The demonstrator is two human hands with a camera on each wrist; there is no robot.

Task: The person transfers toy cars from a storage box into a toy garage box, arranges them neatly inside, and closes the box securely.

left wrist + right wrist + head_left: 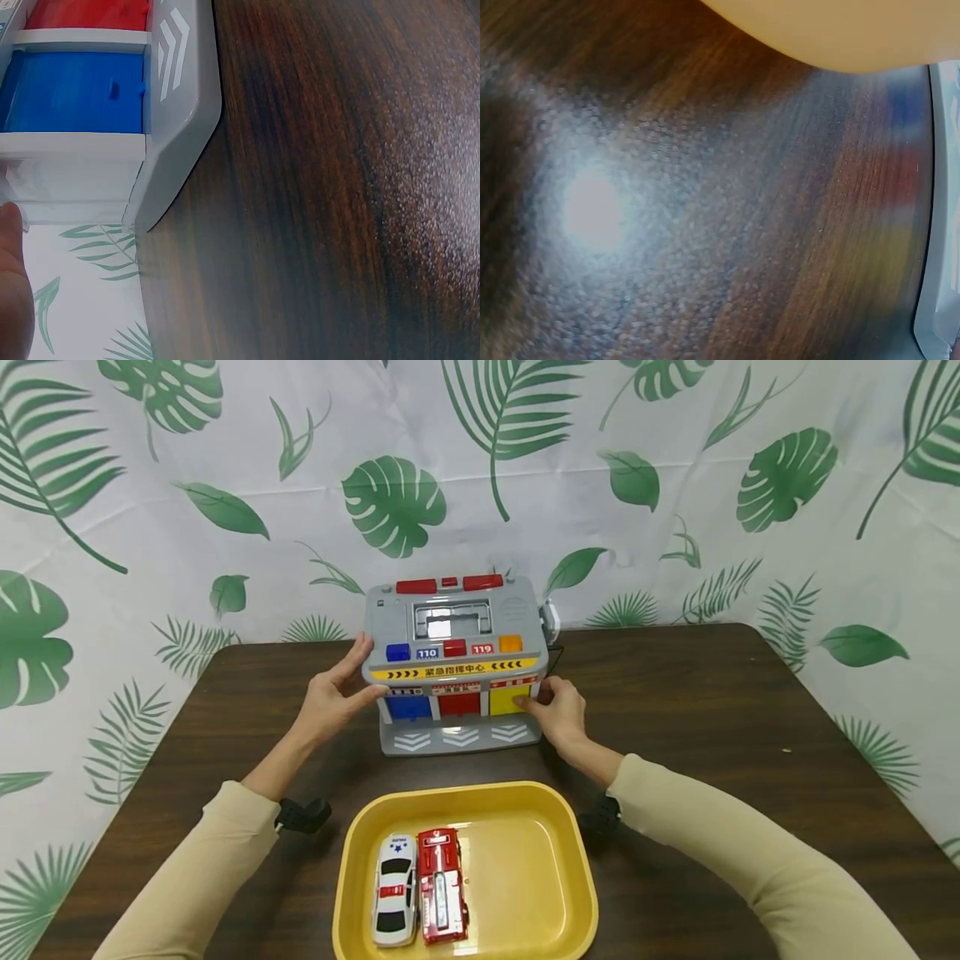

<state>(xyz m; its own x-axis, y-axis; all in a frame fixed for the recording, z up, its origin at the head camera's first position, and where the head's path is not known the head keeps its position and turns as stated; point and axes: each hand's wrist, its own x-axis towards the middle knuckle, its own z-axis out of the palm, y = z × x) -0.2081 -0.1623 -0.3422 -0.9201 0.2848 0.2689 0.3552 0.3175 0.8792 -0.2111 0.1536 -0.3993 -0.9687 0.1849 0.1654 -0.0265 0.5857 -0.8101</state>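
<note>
A grey toy garage (460, 647) with a carry handle on its roof stands on the table, its blue door (409, 707), red door (459, 703) and yellow door (509, 699) facing me. At its left side, my left hand (330, 697) touches it with thumb and forefinger extended at the front corner. My right hand (561, 708) grips the lower right edge, thumb over the front beside the yellow door and fingers bent at the side. The left wrist view shows the blue door (75, 91) up close; in the right wrist view only the garage's base edge (939, 285) shows.
Close in front of the garage sits a yellow tray (588, 893). On its left half lie a white police car (393, 893) and a red fire truck (442, 885) side by side. A leaf-patterned cloth (525, 543) hangs behind the dark wooden table (675, 710).
</note>
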